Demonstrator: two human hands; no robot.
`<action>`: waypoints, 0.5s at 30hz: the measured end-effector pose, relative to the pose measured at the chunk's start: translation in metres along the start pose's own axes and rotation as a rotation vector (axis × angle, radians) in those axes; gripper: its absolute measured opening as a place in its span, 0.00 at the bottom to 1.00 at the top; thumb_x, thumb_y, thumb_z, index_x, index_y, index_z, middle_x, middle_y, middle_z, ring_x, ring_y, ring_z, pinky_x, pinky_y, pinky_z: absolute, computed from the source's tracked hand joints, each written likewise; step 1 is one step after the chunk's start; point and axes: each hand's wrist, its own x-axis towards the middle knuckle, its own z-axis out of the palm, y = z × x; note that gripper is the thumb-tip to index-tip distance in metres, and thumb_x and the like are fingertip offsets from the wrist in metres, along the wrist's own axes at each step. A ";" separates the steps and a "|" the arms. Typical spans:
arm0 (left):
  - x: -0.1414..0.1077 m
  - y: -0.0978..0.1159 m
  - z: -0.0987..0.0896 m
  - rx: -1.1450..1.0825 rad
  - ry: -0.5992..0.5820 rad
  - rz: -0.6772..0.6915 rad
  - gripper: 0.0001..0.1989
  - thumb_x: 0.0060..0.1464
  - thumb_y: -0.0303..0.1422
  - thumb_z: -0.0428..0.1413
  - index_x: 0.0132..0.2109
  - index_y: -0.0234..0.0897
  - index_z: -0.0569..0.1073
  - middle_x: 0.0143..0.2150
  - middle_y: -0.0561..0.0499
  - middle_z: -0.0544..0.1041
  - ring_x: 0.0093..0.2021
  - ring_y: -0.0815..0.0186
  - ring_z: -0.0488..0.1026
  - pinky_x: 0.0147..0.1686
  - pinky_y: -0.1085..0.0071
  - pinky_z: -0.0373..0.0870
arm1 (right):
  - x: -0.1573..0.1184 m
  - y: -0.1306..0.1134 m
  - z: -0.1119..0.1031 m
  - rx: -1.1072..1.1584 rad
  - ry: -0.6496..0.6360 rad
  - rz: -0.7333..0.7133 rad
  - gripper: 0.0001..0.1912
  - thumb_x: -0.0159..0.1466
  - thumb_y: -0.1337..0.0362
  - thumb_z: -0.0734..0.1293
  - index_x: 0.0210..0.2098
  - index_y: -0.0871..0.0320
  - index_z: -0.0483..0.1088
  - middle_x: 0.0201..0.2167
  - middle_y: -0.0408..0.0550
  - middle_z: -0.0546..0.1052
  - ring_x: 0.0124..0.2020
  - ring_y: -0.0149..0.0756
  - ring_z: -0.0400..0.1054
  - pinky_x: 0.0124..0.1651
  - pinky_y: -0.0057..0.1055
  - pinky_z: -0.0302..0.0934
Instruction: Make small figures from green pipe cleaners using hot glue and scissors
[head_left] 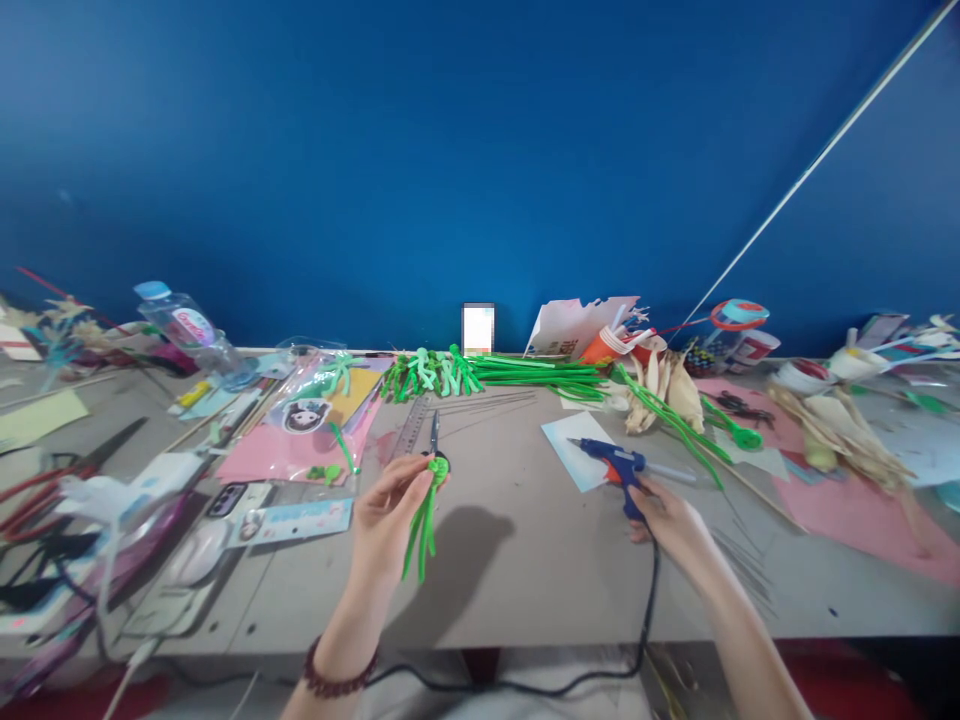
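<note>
**Head view: a pinch on one side, a full grip on the other**

My left hand (386, 505) holds a bright green piece of soft-looking stems (427, 515) above the grey tabletop (555, 560), in front of a pair of dark-bladed scissors (435, 428). Thumb and fingertips are pressed together on its top. My right hand (664, 505) is wrapped round the handle of a blue glue gun with an orange trigger (619, 462); I cannot tell whether that trigger is squeezed. The nozzle points left over a pale blue and white sheet (570, 460), though whether it touches I can't make out.

I'd judge this as the gluing step, with the gun well apart from the green piece. The next move would seem to call for bringing nozzle and join together, keeping my left fingertips steady and clear of the hot end.

The green piece has a small, round, coiled-looking head, partly covered by my fingers. Several straight, slender tails hang below it, slanting slightly left and fanning apart at their loose ends. Its finer windings are too blurred to read.
</note>
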 end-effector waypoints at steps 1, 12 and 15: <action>0.001 -0.001 0.001 -0.003 0.000 -0.002 0.08 0.41 0.31 0.65 0.33 0.38 0.80 0.37 0.50 0.76 0.34 0.66 0.76 0.36 0.71 0.77 | -0.001 0.002 0.001 -0.003 -0.015 -0.016 0.26 0.57 0.59 0.65 0.53 0.64 0.65 0.23 0.45 0.75 0.18 0.36 0.71 0.19 0.31 0.71; 0.000 -0.002 0.003 -0.017 0.053 -0.043 0.09 0.38 0.33 0.66 0.31 0.38 0.80 0.36 0.50 0.77 0.32 0.66 0.77 0.35 0.71 0.76 | -0.038 0.011 0.023 -0.073 0.093 -0.106 0.32 0.56 0.46 0.60 0.53 0.61 0.60 0.42 0.56 0.74 0.21 0.36 0.72 0.19 0.31 0.68; 0.001 -0.002 0.004 -0.007 0.054 -0.051 0.10 0.38 0.33 0.66 0.32 0.38 0.80 0.36 0.50 0.77 0.32 0.65 0.77 0.35 0.71 0.76 | -0.045 0.005 0.026 -0.212 0.161 -0.198 0.28 0.57 0.47 0.59 0.50 0.59 0.61 0.36 0.53 0.76 0.18 0.36 0.70 0.17 0.31 0.64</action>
